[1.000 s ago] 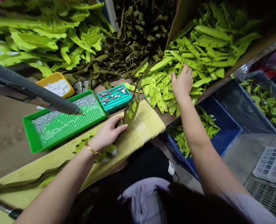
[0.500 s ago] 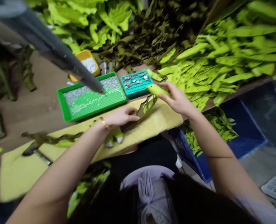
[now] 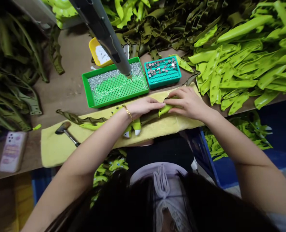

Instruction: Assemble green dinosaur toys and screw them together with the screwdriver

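Left hand (image 3: pixel 144 108) and right hand (image 3: pixel 187 102) uncovered, gold-coloured bracelet (image 3: pixel 127 112) worn at left wrist (image 3: pixel 132 109), pale lilac top (image 3: pixel 161 184) gathered in loops at centre front, pale sleeve (image 3: pixel 284 222) terminated above right elbow (image 3: pixel 246 170), black lower garment (image 3: pixel 159 151) worn.

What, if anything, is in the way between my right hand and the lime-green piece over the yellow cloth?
Nothing visible: the right hand is at the lime-green piece, fingers against it. The left hand reaches in from the other side.
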A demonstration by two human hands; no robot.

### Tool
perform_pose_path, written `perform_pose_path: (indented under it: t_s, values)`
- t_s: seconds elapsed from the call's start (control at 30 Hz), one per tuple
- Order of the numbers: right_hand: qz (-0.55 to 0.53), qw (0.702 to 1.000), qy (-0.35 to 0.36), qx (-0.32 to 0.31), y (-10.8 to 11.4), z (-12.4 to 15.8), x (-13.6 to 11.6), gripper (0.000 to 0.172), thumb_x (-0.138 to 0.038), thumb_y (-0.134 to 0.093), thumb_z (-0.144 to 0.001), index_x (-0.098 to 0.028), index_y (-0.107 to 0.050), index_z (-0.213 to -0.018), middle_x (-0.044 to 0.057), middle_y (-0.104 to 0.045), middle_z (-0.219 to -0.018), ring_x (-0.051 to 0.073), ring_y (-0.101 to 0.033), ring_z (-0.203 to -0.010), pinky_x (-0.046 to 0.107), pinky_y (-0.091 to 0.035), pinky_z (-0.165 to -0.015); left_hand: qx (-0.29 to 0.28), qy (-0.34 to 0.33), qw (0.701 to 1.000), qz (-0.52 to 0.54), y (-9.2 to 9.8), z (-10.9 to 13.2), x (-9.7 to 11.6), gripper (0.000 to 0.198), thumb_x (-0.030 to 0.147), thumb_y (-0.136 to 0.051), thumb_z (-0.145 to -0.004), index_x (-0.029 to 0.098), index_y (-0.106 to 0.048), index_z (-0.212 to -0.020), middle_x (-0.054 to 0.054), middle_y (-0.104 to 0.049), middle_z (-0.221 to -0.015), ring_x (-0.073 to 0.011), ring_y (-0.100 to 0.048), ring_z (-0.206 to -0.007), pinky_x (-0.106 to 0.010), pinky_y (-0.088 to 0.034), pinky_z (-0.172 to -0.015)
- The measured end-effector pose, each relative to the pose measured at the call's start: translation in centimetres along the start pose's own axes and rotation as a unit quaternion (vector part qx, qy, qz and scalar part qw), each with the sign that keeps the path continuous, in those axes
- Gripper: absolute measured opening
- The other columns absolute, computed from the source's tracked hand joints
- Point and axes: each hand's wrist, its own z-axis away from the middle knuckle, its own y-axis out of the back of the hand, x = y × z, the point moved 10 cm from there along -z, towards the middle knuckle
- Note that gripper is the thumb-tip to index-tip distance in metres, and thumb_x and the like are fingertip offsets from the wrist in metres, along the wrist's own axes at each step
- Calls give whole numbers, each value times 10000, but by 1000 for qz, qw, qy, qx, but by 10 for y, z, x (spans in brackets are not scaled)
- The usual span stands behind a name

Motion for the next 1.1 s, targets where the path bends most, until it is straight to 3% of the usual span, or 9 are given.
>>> perform_pose_path:
  t_s: [0.17,0.37,0.47,0.53,0.6,0.7,0.8,0.93,1.1]
  values:
    - [0,1000,6,20,-2,3,0,387,-477,-558,-884,-251,-663,-1179,91,-649,-1131,250,-507,-1057,409,-378,-906,-10,-15,1000,-11,1,-3,2,437,543,-733,-689,157,-738,-893,-17,-692,-839,-138,-566,-744,-267,-411,-710]
    - [-7,1000,-6,-4,-9,3,-7,353,-408,-559,-899,-262,-641,-1209,96,-644,-1160,265,-500,-1099,455,-368,-940,1,-41,996,-82,-2,-4,7,351,425,-774,-615,128,-685,-780,34,-557,-641,-100,-446,-591,-256,-313,-588]
    - [-72,991,-98,61,3,10,3,426,-472,-596,-866,-237,-614,-1220,108,-632,-1184,272,-517,-1124,472,-383,-969,33,-66,993,-93,2,3,12,432,452,-753,-624,117,-672,-883,12,-601,-731,-129,-503,-651,-266,-363,-618]
    - [-194,937,-247,156,8,26,27,550,-591,-589,-828,-193,-594,-1207,113,-647,-1105,249,-567,-1048,436,-446,-922,57,-95,989,-94,6,10,20,496,475,-726,-657,116,-657,-993,-16,-645,-854,-163,-557,-738,-288,-419,-677]
    - [-367,839,-357,185,-13,38,39,629,-678,-569,-788,-160,-596,-1143,94,-666,-988,216,-611,-939,390,-501,-856,81,-124,983,-113,7,18,30,517,474,-697,-691,116,-642,-1061,-43,-663,-955,-195,-588,-828,-317,-457,-753]
    - [-592,700,-369,152,-52,27,21,608,-669,-679,-688,-153,-623,-1005,75,-696,-938,202,-645,-922,362,-528,-877,98,-151,972,-150,4,26,42,477,454,-659,-731,113,-640,-1064,-70,-673,-1036,-221,-601,-928,-346,-469,-860]
    - [-675,611,-363,196,-62,20,8,576,-569,-812,-565,-172,-623,-939,56,-715,-938,199,-661,-946,352,-533,-906,96,-158,970,-155,-2,30,46,451,447,-645,-755,129,-629,-1074,-69,-675,-1078,-227,-604,-978,-352,-467,-912]
    - [-694,570,-381,223,-69,26,4,538,-534,-832,-544,-191,-626,-903,40,-713,-945,174,-661,-906,333,-539,-871,97,-141,972,-160,1,35,37,476,492,-664,-752,160,-623,-1092,-66,-665,-1126,-246,-593,-1026,-364,-455,-945]
    - [-657,625,-385,172,-61,35,20,473,-617,-747,-639,-189,-564,-722,-48,-546,-621,77,-515,-609,220,-440,-589,23,-68,968,-239,4,31,21,456,559,-660,-727,167,-608,-954,-16,-617,-856,-191,-546,-773,-327,-464,-736]
